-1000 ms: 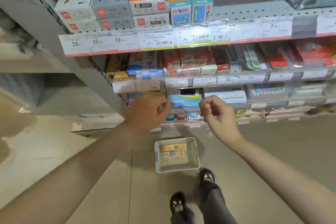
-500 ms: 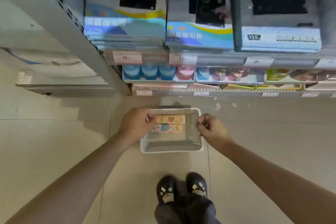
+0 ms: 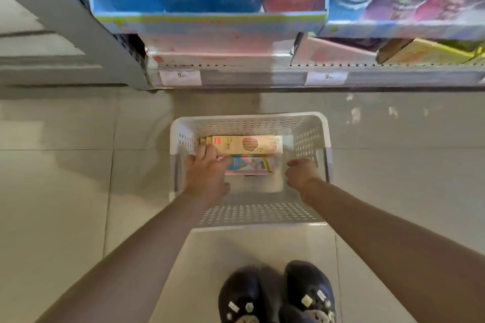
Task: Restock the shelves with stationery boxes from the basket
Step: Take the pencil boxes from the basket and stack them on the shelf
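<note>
Two boxes (image 3: 246, 145) lie flat in the basket (image 3: 324, 139) on the floor. Your left hand (image 3: 207, 173) touches the far box's left end, fingers loosely bent; whether it grips, I cannot tell. Right hand (image 3: 301, 173) curled, empty. Judged light, stiff card: grip the long edges.

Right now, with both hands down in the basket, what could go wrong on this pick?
1. The left hand reaches the left end of the tan box only; lifted by one end, it might tip or slip.
2. The pink-and-blue box lies right against it and could get dragged along.
3. The right hand, curled near the white basket's right wall, holds nothing visible, so the light basket may shift on the smooth floor.
</note>
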`<act>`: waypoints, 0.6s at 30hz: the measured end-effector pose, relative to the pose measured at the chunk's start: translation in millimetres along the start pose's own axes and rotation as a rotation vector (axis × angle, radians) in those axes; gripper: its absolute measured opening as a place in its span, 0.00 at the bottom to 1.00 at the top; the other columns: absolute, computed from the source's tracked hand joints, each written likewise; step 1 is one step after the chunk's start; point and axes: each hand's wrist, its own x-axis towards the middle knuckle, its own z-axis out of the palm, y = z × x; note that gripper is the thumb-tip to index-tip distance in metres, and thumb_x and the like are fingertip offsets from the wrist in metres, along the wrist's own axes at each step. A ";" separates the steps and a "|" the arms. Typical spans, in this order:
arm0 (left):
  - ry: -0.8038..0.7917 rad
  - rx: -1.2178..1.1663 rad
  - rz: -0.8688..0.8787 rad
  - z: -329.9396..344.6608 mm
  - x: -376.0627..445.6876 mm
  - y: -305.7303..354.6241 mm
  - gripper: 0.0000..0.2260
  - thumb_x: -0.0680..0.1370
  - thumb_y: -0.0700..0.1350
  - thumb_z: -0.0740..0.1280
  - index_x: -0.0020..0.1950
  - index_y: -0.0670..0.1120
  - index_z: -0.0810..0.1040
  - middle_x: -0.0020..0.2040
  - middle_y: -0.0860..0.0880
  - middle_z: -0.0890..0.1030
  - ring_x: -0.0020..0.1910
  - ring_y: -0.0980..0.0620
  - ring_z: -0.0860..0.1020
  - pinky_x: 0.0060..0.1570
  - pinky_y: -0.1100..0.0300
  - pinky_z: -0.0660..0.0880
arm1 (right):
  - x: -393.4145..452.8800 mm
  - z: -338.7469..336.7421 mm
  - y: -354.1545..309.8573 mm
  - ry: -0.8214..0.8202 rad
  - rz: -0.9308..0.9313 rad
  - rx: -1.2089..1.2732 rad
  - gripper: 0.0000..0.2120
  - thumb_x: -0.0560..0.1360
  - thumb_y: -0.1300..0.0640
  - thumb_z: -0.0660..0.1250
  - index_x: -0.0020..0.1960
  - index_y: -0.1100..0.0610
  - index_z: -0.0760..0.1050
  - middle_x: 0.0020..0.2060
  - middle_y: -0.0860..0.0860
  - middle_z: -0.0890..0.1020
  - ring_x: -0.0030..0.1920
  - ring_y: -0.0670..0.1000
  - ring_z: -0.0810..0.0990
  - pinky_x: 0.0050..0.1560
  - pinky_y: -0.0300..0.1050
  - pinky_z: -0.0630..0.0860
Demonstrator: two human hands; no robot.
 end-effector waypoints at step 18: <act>0.031 0.193 0.260 88.8 48.7 -4.1 0.40 0.54 0.42 0.79 0.62 0.52 0.68 0.57 0.40 0.71 0.58 0.41 0.68 0.47 0.47 0.76 | 62.0 52.1 8.6 -0.038 0.010 0.155 0.25 0.72 0.67 0.61 0.68 0.56 0.68 0.62 0.54 0.74 0.58 0.53 0.74 0.53 0.43 0.73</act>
